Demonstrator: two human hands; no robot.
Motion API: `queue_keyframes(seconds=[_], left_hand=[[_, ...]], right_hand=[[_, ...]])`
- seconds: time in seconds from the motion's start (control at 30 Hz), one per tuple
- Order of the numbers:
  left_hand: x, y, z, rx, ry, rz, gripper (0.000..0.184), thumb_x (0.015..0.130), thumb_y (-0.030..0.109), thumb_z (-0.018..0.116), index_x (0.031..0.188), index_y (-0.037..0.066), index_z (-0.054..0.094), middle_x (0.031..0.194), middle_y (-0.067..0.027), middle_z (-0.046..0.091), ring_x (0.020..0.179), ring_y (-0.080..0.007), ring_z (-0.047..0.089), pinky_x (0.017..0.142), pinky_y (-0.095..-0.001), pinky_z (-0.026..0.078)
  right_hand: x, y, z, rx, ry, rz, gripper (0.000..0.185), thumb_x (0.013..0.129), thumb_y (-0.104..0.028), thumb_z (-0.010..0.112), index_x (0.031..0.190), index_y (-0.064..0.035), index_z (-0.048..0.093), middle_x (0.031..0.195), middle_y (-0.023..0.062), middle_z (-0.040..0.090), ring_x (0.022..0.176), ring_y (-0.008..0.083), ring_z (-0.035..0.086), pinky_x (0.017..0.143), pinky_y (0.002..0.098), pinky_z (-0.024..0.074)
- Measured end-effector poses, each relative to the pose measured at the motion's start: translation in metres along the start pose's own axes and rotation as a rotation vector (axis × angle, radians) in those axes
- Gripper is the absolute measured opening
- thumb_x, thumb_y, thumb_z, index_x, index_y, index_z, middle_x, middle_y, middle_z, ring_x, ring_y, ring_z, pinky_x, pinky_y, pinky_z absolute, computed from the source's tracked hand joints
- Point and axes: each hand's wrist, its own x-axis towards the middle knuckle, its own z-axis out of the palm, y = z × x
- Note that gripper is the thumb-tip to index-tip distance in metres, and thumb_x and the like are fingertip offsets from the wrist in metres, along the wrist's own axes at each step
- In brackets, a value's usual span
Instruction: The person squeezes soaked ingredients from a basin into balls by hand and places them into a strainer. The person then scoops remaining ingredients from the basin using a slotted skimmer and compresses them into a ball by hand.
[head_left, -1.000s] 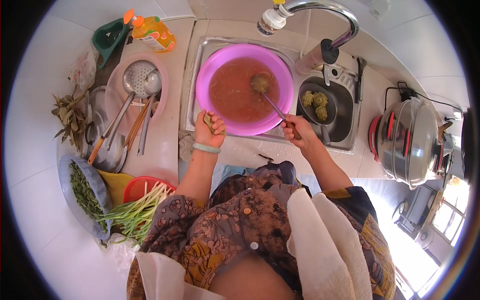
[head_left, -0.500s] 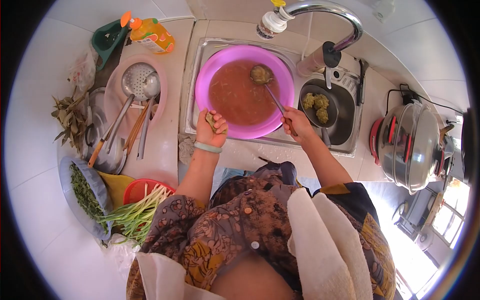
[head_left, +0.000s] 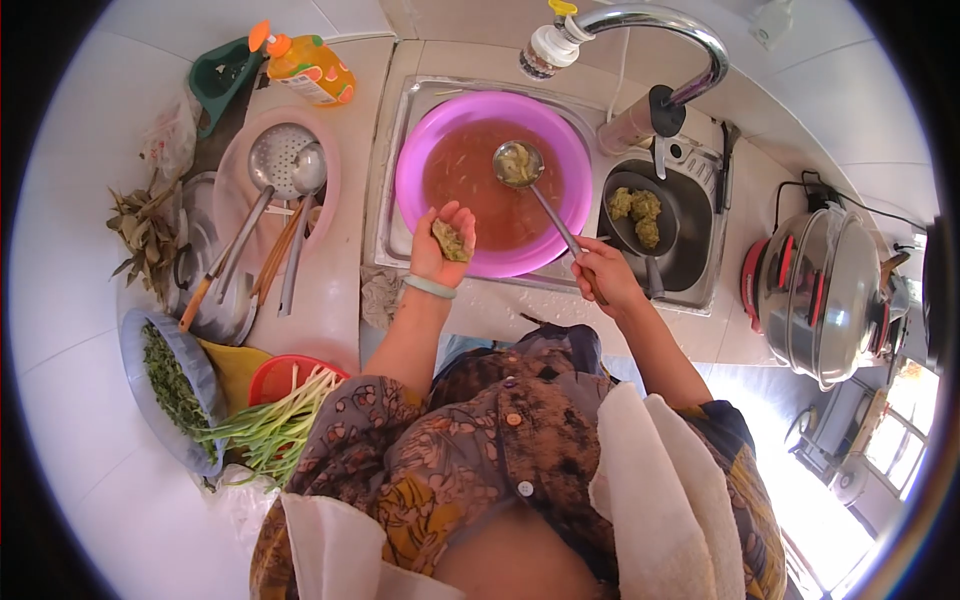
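Note:
A greenish clump (head_left: 451,241) rests in my left hand (head_left: 437,246), palm up with the fingers loosely curled, at the near left rim of the purple basin (head_left: 408,180). The basin holds reddish-brown liquid. My right hand (head_left: 606,275) grips the handle of a metal ladle (head_left: 546,208). The ladle's bowl, with pale shreds and liquid in it, is over the basin. To the right, several similar clumps (head_left: 647,209) lie in a dark pan (head_left: 672,215) in the small sink.
The faucet (head_left: 702,50) arches behind the sinks. Left are a pink basin (head_left: 232,190) with a skimmer and ladle, a soap bottle (head_left: 312,72), a blue-grey bowl of greens (head_left: 211,400) and scallions (head_left: 270,430). A lidded steamer (head_left: 835,290) stands right.
My left hand has opened from around the clump, showing it on the palm, and moved slightly right. The ladle has come up out of the liquid with shreds in it.

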Motion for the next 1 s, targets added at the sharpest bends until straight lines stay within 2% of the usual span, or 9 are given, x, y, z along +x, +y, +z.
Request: queue_keyframes(seconds=[0.07, 0.17, 0.37, 0.53, 0.67, 0.83, 1.0], left_hand=[[-0.002, -0.001, 0.005, -0.004, 0.025, -0.005, 0.031, 0.096, 0.030, 0.047, 0.103, 0.004, 0.061, 0.098, -0.0118, 0.066, 0.088, -0.0241, 0.066, 0.072, -0.0331, 0.057], [-0.006, -0.002, 0.011, -0.021, 0.096, 0.007, 0.029, 0.096, 0.026, 0.044, 0.106, 0.004, 0.060, 0.099, -0.0112, 0.067, 0.090, -0.0223, 0.067, 0.072, -0.0322, 0.056], [-0.004, 0.003, -0.002, 0.002, 0.041, 0.012, 0.029, 0.096, 0.025, 0.043, 0.108, 0.005, 0.059, 0.101, -0.0109, 0.067, 0.091, -0.0224, 0.066, 0.075, -0.0325, 0.056], [-0.004, 0.000, -0.004, -0.017, 0.097, 0.009, 0.032, 0.096, 0.026, 0.041, 0.111, 0.003, 0.057, 0.111, -0.0143, 0.063, 0.101, -0.0281, 0.063, 0.085, -0.0390, 0.055], [0.000, -0.006, -0.004, -0.022, 0.088, 0.017, 0.036, 0.097, 0.027, 0.039, 0.118, 0.001, 0.053, 0.123, -0.0170, 0.056, 0.111, -0.0317, 0.057, 0.094, -0.0444, 0.050], [0.010, -0.005, 0.005, 0.028, 0.054, 0.020, 0.038, 0.098, 0.028, 0.037, 0.123, 0.002, 0.050, 0.128, -0.0165, 0.052, 0.117, -0.0313, 0.053, 0.098, -0.0458, 0.048], [0.015, -0.007, 0.028, 0.078, 0.010, 0.025, 0.039, 0.099, 0.029, 0.036, 0.123, 0.002, 0.050, 0.129, -0.0156, 0.050, 0.119, -0.0312, 0.052, 0.099, -0.0466, 0.047]], right_hand=[[-0.004, 0.002, 0.000, 0.024, 0.002, 0.005, 0.048, 0.091, -0.006, 0.047, 0.138, 0.0013, 0.037, 0.069, 0.0049, 0.054, 0.045, 0.0093, 0.045, 0.037, 0.0240, 0.0342], [-0.008, 0.010, -0.003, 0.071, 0.003, 0.013, 0.048, 0.091, -0.007, 0.047, 0.138, 0.0002, 0.037, 0.069, 0.0051, 0.054, 0.046, 0.0093, 0.045, 0.037, 0.0236, 0.0342], [-0.005, 0.024, -0.005, 0.008, -0.007, 0.033, 0.048, 0.090, -0.007, 0.048, 0.137, -0.0003, 0.039, 0.070, 0.0054, 0.055, 0.045, 0.0097, 0.045, 0.037, 0.0235, 0.0344], [-0.017, 0.022, 0.002, -0.018, -0.033, 0.018, 0.049, 0.089, -0.005, 0.048, 0.137, 0.0004, 0.039, 0.071, 0.0057, 0.055, 0.044, 0.0096, 0.045, 0.037, 0.0236, 0.0350], [-0.023, 0.023, 0.009, -0.195, -0.004, -0.099, 0.048, 0.089, -0.005, 0.048, 0.136, -0.0002, 0.041, 0.071, 0.0053, 0.054, 0.044, 0.0090, 0.044, 0.038, 0.0227, 0.0356], [-0.058, 0.009, 0.024, -0.322, 0.019, -0.213, 0.048, 0.089, -0.004, 0.048, 0.136, -0.0031, 0.044, 0.071, 0.0036, 0.053, 0.046, 0.0069, 0.045, 0.040, 0.0215, 0.0367], [-0.080, 0.017, 0.030, -0.436, 0.032, -0.285, 0.049, 0.089, -0.004, 0.049, 0.138, -0.0050, 0.042, 0.073, 0.0035, 0.055, 0.054, 0.0066, 0.050, 0.049, 0.0225, 0.0421]])
